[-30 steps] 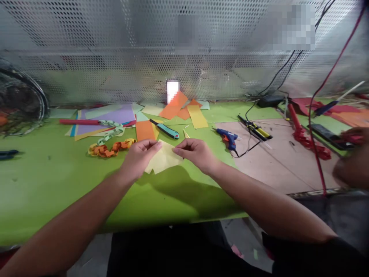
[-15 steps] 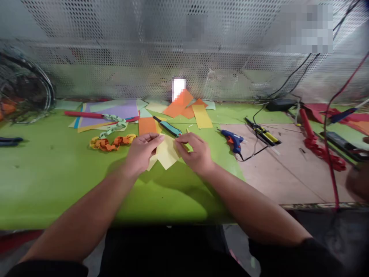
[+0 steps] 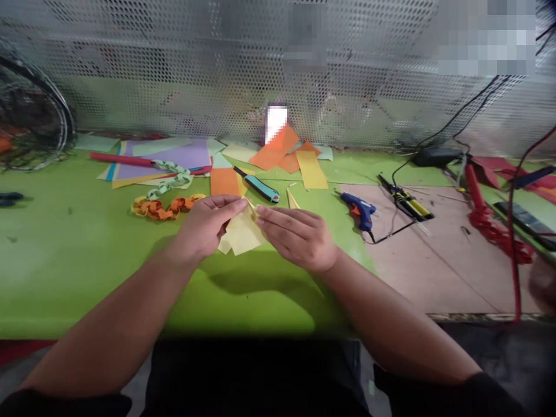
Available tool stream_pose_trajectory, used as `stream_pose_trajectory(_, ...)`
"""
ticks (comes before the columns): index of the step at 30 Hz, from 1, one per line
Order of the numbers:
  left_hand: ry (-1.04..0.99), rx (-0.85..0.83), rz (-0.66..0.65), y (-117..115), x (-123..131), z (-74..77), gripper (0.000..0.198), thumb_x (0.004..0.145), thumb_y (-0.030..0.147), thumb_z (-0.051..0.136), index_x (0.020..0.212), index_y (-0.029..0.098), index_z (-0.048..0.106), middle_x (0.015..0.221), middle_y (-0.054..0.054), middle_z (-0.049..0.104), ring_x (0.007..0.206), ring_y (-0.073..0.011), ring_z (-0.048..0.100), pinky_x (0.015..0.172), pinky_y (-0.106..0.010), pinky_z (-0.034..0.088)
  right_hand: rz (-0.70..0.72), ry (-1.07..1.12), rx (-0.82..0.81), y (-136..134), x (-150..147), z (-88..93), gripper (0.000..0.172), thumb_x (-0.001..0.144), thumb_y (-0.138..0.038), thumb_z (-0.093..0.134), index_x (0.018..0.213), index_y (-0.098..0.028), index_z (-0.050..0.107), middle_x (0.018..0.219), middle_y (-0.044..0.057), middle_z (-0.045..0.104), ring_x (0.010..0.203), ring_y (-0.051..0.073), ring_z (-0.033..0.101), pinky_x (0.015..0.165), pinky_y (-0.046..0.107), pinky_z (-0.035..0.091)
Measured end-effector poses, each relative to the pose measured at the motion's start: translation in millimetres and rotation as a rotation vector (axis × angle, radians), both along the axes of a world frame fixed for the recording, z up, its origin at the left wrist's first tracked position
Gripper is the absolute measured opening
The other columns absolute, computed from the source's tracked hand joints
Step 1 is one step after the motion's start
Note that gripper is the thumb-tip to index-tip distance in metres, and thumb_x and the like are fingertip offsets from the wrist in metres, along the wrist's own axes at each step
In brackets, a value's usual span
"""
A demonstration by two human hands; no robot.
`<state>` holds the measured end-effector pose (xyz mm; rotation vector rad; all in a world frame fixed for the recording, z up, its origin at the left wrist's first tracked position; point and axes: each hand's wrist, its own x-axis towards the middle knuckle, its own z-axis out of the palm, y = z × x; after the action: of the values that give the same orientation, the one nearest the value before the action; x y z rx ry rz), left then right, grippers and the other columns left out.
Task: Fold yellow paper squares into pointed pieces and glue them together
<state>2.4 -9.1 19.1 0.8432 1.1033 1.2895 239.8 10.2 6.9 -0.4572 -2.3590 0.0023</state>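
Pinching a pale yellow paper (image 3: pixel 243 233) at its far edge, the left hand (image 3: pixel 211 223) has it over the green table (image 3: pixel 87 278). Right hand (image 3: pixel 302 234) touches its right side, fingers straight and bunched close; can't tell if they're gripping. Cutter (image 3: pixel 262 189) lies just beyond, far side, orange paper chain (image 3: pixel 177 207) left, blue glue gun (image 3: pixel 358 208) right.

A blue glue gun (image 3: pixel 358 209) lies on a tan board (image 3: pixel 417 260). Just right of the glue gun is a black-and-yellow tool (image 3: pixel 410 202); farther right, a crumpled red strip (image 3: pixel 497 233). Behind the glue gun and to its right sits a black box (image 3: pixel 438 156). Left of the glue gun lies a teal cutter (image 3: pixel 262 189), and well left, a paper chain (image 3: pixel 179 205). A mesh panel (image 3: pixel 174 81) stands behind the glue gun.
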Motion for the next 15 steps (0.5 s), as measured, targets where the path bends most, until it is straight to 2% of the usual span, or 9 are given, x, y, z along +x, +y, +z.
stream_pose_trajectory(8,-0.009,-0.039,-0.041,1.3,-2.3,-0.1,0.033,0.066,0.042,0.099,0.086,0.019,0.085,0.079,-0.006,0.078,0.063,-0.0151,0.067,0.059,-0.029,0.055,-0.002,-0.052,-0.027,-2.8,-1.1,3.1,0.037,0.102,-0.016,0.065,0.136,-0.027,0.072,0.150,0.005,0.066,0.133,0.025,0.070,0.105,0.046,0.063)
stream_pose_trajectory(12,0.043,-0.018,-0.031,2.3,-3.4,-2.8,0.032,0.069,0.045,0.097,0.086,0.020,0.086,0.068,-0.004,0.072,0.061,-0.0149,0.064,0.057,-0.029,0.052,0.014,-0.056,-0.002,-3.1,-0.3,2.9,0.036,0.102,-0.016,0.065,0.136,-0.027,0.072,0.149,0.005,0.068,0.131,0.026,0.071,0.102,0.046,0.064)
stream_pose_trajectory(15,0.052,-0.015,-0.031,2.1,-2.5,-2.5,0.032,0.068,0.046,0.097,0.082,0.020,0.086,0.064,-0.003,0.069,0.059,-0.0149,0.062,0.055,-0.029,0.051,0.015,-0.092,-0.053,-3.6,-0.5,3.2,0.036,0.103,-0.017,0.064,0.136,-0.029,0.072,0.149,0.005,0.067,0.132,0.029,0.070,0.104,0.049,0.063)
